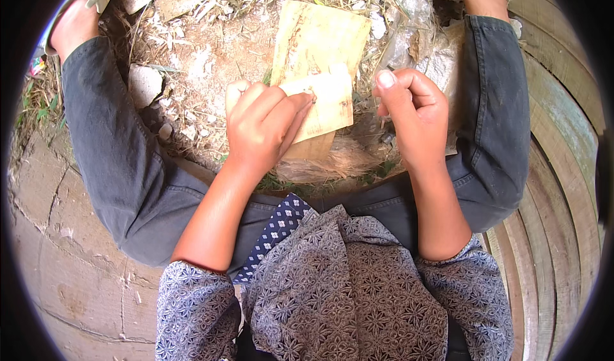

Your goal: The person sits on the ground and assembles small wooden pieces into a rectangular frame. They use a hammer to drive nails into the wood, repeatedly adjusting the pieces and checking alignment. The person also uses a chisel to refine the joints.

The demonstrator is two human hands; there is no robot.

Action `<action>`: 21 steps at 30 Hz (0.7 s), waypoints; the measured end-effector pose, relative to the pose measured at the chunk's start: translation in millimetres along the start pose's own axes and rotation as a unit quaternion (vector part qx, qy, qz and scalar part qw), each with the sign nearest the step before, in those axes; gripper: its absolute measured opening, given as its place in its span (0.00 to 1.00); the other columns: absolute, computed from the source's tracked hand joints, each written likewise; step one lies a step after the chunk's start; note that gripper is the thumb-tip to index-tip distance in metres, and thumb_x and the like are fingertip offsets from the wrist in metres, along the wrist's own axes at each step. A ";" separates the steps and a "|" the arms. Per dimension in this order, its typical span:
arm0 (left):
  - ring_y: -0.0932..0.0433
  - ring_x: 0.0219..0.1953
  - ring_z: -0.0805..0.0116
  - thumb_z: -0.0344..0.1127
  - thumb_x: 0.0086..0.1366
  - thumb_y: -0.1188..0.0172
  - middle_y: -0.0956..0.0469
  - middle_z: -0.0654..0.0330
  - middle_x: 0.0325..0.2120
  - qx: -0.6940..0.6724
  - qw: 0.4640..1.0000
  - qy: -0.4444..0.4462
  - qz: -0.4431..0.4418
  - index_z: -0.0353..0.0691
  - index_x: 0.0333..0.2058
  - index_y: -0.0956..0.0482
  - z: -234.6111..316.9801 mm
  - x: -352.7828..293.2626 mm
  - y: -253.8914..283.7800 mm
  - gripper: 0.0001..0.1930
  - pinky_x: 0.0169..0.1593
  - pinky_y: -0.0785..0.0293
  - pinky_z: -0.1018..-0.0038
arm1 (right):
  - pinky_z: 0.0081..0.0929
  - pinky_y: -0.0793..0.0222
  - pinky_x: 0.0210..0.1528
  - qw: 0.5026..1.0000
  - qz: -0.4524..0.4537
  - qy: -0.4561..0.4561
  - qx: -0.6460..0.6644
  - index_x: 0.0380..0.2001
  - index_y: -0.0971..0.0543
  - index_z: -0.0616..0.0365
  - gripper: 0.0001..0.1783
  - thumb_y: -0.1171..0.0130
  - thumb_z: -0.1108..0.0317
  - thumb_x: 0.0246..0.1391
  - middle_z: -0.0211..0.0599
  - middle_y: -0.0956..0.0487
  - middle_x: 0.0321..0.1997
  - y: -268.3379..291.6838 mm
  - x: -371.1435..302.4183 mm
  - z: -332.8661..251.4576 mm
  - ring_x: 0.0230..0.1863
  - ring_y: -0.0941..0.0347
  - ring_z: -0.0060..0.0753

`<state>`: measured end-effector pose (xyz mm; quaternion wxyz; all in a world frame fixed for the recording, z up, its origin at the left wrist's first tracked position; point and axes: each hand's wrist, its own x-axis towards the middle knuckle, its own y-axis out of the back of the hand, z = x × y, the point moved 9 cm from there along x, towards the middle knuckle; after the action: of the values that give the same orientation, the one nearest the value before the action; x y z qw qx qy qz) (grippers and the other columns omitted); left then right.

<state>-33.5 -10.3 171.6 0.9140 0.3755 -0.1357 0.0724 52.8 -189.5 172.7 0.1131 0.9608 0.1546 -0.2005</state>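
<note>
A small pale piece of wood (332, 108) lies across a longer wooden board (318, 38) on the ground between my legs. My left hand (259, 121) rests over the left part of the small piece. Its fingers are bent and pressed together, the tips meeting at a small dark spot on the wood; whatever they pinch is too small to make out. To the right of the wood, my right hand (421, 115) is raised and closed, thumb uppermost against the curled fingers. Something thin shows below those fingers, too unclear to name.
Dry grass, wood chips and pale broken pieces (146, 85) litter the soil. Crumpled clear plastic (409, 28) lies behind my right hand. A rough log (326, 159) sits under the board's near end. Wooden slats (543, 233) curve along the right, cracked paving (77, 252) along the left.
</note>
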 end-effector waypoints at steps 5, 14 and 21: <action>0.27 0.26 0.63 0.29 0.57 0.28 0.26 0.63 0.22 0.011 1.000 0.010 0.018 0.41 0.33 0.15 -10.7 0.4 -8.0 0.06 0.38 0.34 0.68 | 0.18 0.31 0.39 0.991 -0.031 0.066 -0.111 0.36 0.16 0.64 0.14 0.43 0.64 0.69 0.30 0.19 0.38 24.9 9.6 -11.6 0.36 0.26 0.16; 0.26 0.25 0.63 0.33 0.62 0.30 0.25 0.59 0.21 -0.003 0.997 0.034 0.071 0.40 0.33 0.14 -53.6 -2.8 -26.7 0.04 0.31 0.31 0.67 | 0.35 0.25 0.54 0.842 -0.267 -0.169 -0.436 0.59 0.22 0.67 0.21 0.52 0.69 0.69 0.42 0.18 0.54 96.5 -41.2 -4.5 0.48 0.21 0.37; 0.17 0.34 0.56 0.38 0.65 0.32 0.16 0.54 0.32 -0.043 0.990 0.115 0.071 0.39 0.37 0.12 -92.2 17.2 -33.5 0.09 0.40 0.22 0.64 | 0.34 0.23 0.37 0.652 -0.366 -0.178 -0.640 0.57 0.21 0.65 0.24 0.46 0.70 0.57 0.44 0.15 0.37 63.0 -19.8 6.0 0.32 0.19 0.38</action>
<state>8.6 31.7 91.7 0.9314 0.3147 -0.0589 0.1735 54.9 -254.5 185.4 0.6432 0.4613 0.5602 -0.2444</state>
